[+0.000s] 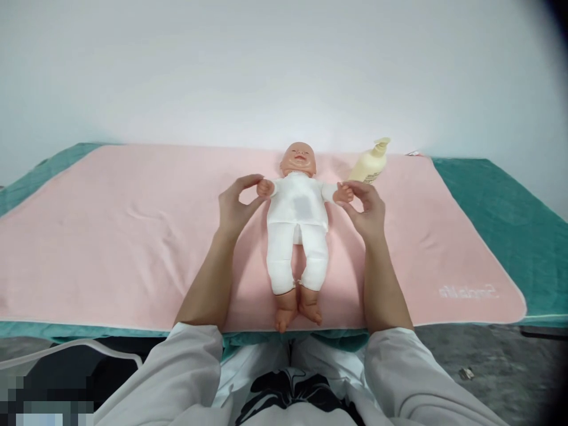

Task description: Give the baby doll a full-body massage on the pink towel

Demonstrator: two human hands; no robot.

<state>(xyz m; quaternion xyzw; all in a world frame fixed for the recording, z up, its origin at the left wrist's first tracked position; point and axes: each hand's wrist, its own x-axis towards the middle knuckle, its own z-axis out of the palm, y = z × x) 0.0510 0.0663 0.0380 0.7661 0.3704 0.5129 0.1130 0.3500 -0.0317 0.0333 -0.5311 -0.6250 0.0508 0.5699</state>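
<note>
A baby doll (298,201) with a white cloth body lies on its back on a pink mat (133,236), head away from me and bare feet near the front edge. Its arms stretch out to both sides. My left hand (239,204) pinches the doll's hand on the left between thumb and fingers. On the other side, my right hand (368,210) grips the doll's other hand the same way. Just beyond my right hand stands a pale yellow pump bottle (370,164), its lower part partly hidden behind my fingers.
Under the mat, a green cloth (510,207) covers the table and shows at both sides. A white wall (284,71) rises behind the table. A pale cable (89,344) runs below the front edge at the left.
</note>
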